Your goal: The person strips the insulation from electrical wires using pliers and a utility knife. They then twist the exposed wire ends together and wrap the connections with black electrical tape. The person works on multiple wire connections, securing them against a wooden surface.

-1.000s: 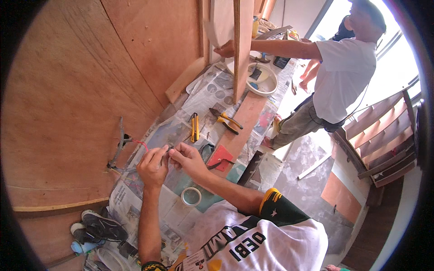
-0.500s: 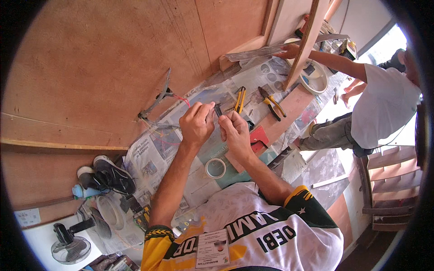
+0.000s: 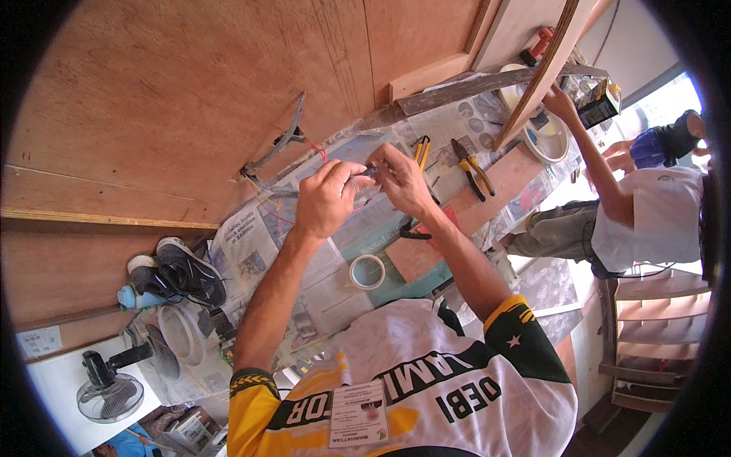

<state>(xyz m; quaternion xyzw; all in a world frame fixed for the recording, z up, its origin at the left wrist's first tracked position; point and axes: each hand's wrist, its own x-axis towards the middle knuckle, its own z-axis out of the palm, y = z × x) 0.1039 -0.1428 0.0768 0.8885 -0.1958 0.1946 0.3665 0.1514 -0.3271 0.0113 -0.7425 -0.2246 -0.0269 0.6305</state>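
In the head view my left hand (image 3: 327,194) and my right hand (image 3: 402,183) meet above the newspaper-covered surface, fingers closed on a small dark piece (image 3: 371,170) whose detail is partly hidden. Behind them, red wires (image 3: 318,151) and grey conduit (image 3: 267,153) come from an opening in the plywood wall (image 3: 213,99). A yellow cutter (image 3: 422,152) and yellow-black pliers (image 3: 474,169) lie beyond my right hand. Below my hands are a roll of tape (image 3: 367,272) and a red object (image 3: 445,225) by a wooden board (image 3: 487,213).
A co-worker (image 3: 640,217) stands at the right, reaching past an upright plank (image 3: 533,84) near a white basin (image 3: 560,145); another person (image 3: 662,141) is behind. Shoes (image 3: 179,274) and a small fan (image 3: 110,396) are at lower left, wooden slatted shelving (image 3: 655,327) at lower right.
My view has swung, shifting the scene right. My right hand's fingers have moved up over the dark piece. The co-worker's arm has lowered the pale strip along the wall.
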